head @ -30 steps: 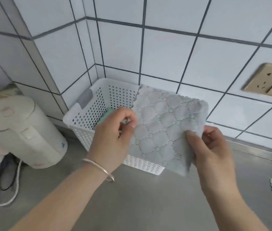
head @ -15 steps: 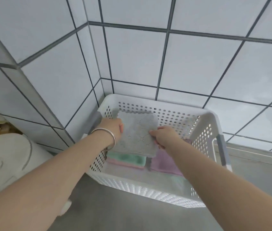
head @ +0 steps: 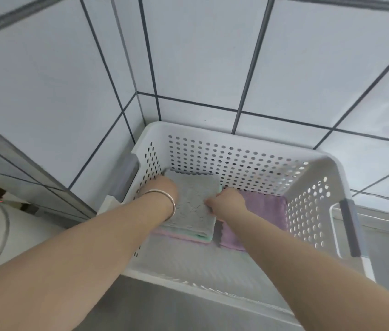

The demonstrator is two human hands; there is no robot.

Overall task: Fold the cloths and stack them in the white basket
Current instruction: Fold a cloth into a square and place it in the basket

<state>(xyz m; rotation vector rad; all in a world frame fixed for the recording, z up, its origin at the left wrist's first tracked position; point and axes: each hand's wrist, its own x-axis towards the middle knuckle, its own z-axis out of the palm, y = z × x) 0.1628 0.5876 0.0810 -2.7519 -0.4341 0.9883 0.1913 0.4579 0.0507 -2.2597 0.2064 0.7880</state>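
Lying between both hands' grip, grey cloth (head: 194,199), in white basket (head: 241,142)

1. Both hands reach into the white basket (head: 241,139) in the tiled corner.
2. The left hand (head: 164,187) and right hand (head: 226,200) rest on a folded grey cloth (head: 195,199).
3. That cloth tops a green-and-pink stack (head: 188,236); a purple cloth (head: 265,211) lies beside it.

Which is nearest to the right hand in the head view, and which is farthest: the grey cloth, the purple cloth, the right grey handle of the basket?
From the right hand:
1. grey cloth, touching it on its left side. The purple cloth lies right beside the hand too; these two are too close to call.
2. right grey handle, far off on the white basket, at its right end.
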